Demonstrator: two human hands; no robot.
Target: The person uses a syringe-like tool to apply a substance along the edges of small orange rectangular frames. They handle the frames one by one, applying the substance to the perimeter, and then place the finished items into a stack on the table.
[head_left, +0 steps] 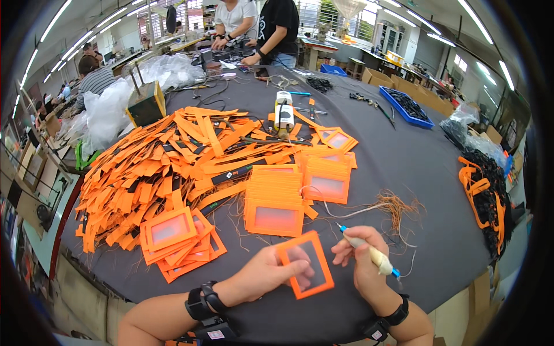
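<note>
My left hand (262,274) pinches an orange-bordered frame with a clear window (324,259), tilted above the near edge of the table. Just right of it, my right hand (365,259) is closed round a corded pen-shaped tool (379,259) with blue ends, a cream wrapped grip and a thin tip pointing up and left. The tip is apart from the frame. Beyond my hands stand neat stacks of similar frames, a nearer stack (273,220) and a farther stack (328,183). A looser pile of frames (168,228) lies left of my left hand.
A large heap of orange and black strips (135,173) covers the left of the table. Loose orange threads (398,205) lie near the tool's cord. Farther off are a white electrical unit (284,115), a blue tray of black parts (407,106) and two people standing.
</note>
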